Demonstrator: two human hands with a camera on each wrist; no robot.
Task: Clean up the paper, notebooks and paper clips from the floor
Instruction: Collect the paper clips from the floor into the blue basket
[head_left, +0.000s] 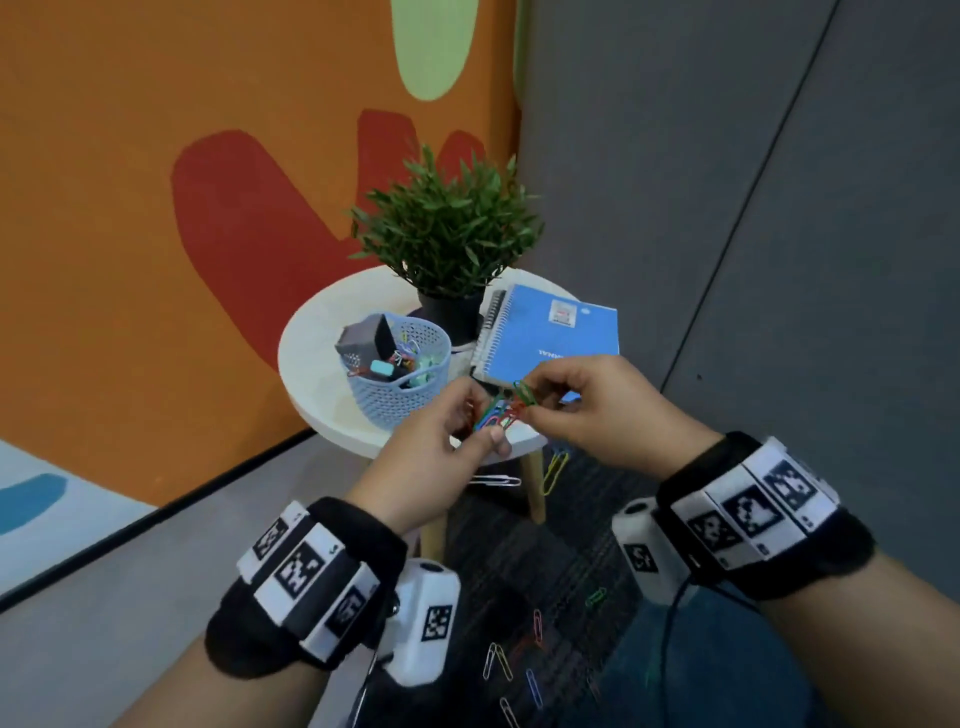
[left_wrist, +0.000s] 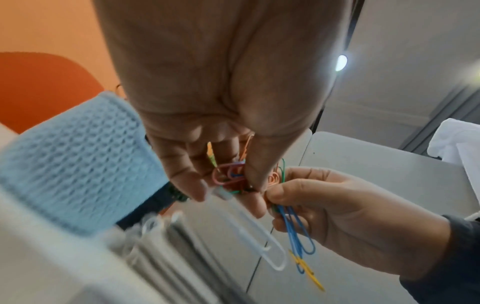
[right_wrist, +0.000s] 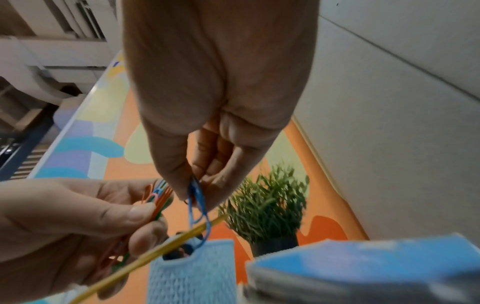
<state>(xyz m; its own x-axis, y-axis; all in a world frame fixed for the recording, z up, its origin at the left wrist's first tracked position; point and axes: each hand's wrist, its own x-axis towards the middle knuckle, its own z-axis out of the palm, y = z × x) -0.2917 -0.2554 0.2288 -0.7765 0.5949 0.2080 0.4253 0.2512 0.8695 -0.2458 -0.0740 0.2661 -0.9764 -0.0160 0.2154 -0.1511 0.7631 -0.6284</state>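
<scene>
Both hands meet just above the front edge of the round white table (head_left: 317, 358). My left hand (head_left: 483, 426) pinches a bundle of coloured paper clips (head_left: 498, 413), red and orange ones (left_wrist: 230, 176) in the left wrist view, with a large white clip (left_wrist: 259, 232) dangling below. My right hand (head_left: 535, 400) pinches blue clips (right_wrist: 197, 203), and a yellow clip (right_wrist: 155, 255) hangs from them. Loose clips (head_left: 519, 660) lie on the dark carpet below. A blue spiral notebook (head_left: 550, 338) lies on the table.
A pale blue mesh basket (head_left: 397, 364) holding clips and small items stands on the table left of the hands. A potted plant (head_left: 447, 234) stands behind it. An orange patterned wall is to the left and grey panels to the right. The table has wooden legs (head_left: 535, 483).
</scene>
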